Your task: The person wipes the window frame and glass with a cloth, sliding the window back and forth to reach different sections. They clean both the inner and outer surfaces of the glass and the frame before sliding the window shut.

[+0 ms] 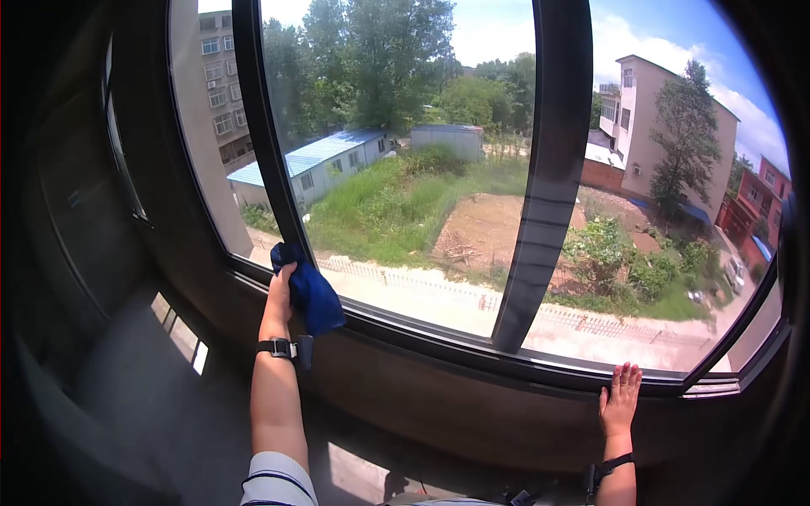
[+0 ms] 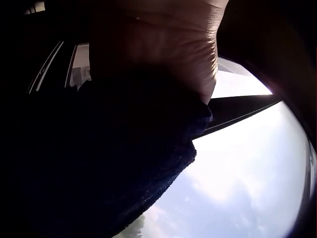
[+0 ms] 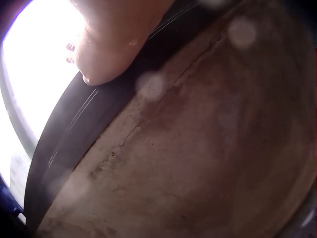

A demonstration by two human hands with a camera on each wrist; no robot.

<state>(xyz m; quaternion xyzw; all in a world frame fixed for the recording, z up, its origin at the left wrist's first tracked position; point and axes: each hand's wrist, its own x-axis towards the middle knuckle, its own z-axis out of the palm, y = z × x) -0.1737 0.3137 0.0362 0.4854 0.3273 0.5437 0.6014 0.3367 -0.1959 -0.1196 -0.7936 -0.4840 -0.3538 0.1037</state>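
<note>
In the head view my left hand [image 1: 282, 291] grips a blue cloth [image 1: 317, 297] at the lower left of the window, where the upright bar [image 1: 272, 143] meets the bottom frame. Part of the cloth hangs down past the frame's inner edge. Up close in the left wrist view, the cloth [image 2: 163, 183] is very dark and hides my fingers; only the heel of the hand [image 2: 168, 44] shows. Far to the right, my right hand [image 1: 620, 401] rests with straight fingers on the dark bottom frame [image 1: 582, 376]. The right wrist view shows that hand [image 3: 116, 44] against the frame [image 3: 81, 124].
A thick dark upright [image 1: 553, 169] divides the window panes. Below the frame runs a bare wall [image 3: 198, 148] with a crack near its top. Sunlit patches [image 1: 359, 472] lie on the floor. Beyond the glass are grass, trees and buildings.
</note>
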